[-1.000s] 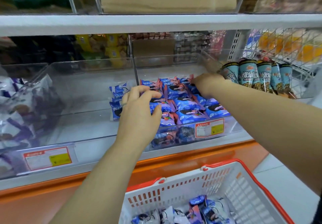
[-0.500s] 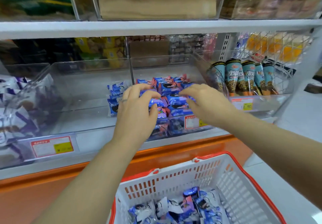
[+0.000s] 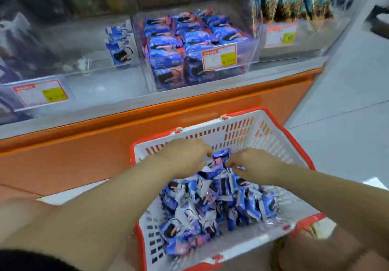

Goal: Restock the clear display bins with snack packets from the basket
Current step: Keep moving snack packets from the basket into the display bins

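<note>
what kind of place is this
Most likely a shop's snack aisle: clear plastic display bins stocked with blue snack packets, red-bordered price labels on the bin fronts, and a white plastic shopping basket with a red rim.

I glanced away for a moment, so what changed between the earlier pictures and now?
Both hands left the middle bin and dropped into the basket, where the left hand and right hand now pinch packets. The bin's stock and the basket stayed put.
</note>
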